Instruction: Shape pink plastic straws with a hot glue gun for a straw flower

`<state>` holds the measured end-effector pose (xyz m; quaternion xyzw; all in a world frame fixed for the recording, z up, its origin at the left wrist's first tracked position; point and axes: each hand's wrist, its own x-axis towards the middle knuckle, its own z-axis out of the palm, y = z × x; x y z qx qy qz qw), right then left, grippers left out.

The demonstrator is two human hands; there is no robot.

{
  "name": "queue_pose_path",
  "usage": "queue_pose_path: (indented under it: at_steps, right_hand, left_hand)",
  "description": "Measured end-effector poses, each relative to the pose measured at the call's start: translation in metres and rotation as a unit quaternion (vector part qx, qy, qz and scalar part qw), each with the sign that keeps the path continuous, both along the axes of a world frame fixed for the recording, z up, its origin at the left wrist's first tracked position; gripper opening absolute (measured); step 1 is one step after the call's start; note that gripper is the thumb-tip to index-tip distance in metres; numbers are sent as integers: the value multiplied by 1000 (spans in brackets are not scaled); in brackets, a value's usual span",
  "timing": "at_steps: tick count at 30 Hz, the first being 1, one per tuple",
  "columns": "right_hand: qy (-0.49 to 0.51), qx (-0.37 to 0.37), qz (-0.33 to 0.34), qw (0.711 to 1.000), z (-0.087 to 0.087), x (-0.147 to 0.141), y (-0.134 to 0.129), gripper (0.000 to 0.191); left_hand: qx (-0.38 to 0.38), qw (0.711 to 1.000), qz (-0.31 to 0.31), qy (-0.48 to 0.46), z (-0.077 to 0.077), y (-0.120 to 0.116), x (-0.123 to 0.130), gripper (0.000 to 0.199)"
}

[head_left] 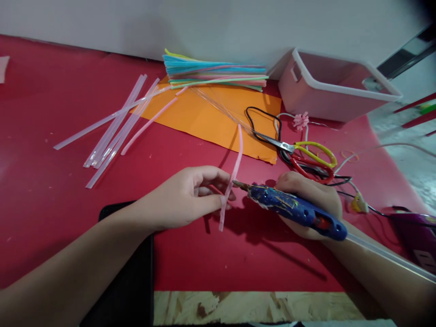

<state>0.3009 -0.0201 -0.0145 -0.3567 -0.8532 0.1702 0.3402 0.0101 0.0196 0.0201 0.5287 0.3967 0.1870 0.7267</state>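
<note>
My left hand [195, 196] pinches a pink pipe cleaner [237, 156] between thumb and fingers, its long end pointing up and away and a short end hanging below. My right hand [308, 200] is wrapped round a blue hot glue gun [286, 202] smeared with dried glue. The gun's metal nozzle meets or nearly meets the pipe cleaner beside my left fingertips; contact is hard to tell. A clear glue stick [384, 255] sticks out of the gun's back end, over my right forearm.
Several glue sticks [116, 120] lie at left, beside another pink pipe cleaner [150, 125]. Behind are an orange sheet [204, 122], a pipe cleaner bundle [214, 72] and a pink bin [320, 93]. Scissors [306, 156] and cords lie near my right hand; a black object [126, 281] is under my left arm.
</note>
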Motion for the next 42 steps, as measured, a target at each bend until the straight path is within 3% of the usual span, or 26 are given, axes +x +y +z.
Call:
queue_pose_path:
  at_steps: [7,13,23,29,32,37,42]
  right_hand:
    - [6,4,-11,1000,1,-3,-1,16]
    - [-3,1,-55,998,0,-3,-5,14]
    - [30,4,-119,992,-3,-7,-6,17]
    - [57,82,-144,985,-6,-9,-3,25]
    - [65,102,-129,984,-7,-8,0,24]
    - [65,102,-91,988,-8,-2,3,22]
    - [27,60,-14,998,-3,4,4,23]
  left_hand:
    - [-34,998,35,31,1,-1,2,26]
    - [-15,997,61,34,-2,0,0,32]
    - [-49,997,22,-58,-5,2,-3,43]
    - [-67,998,15,10,-4,2,-2,39]
    - [-40,998,34,25,-4,2,-3,34]
    - [17,994,105,19,-8,3,-5,42]
    - [-40,994,101,-17,-9,4,-6,42]
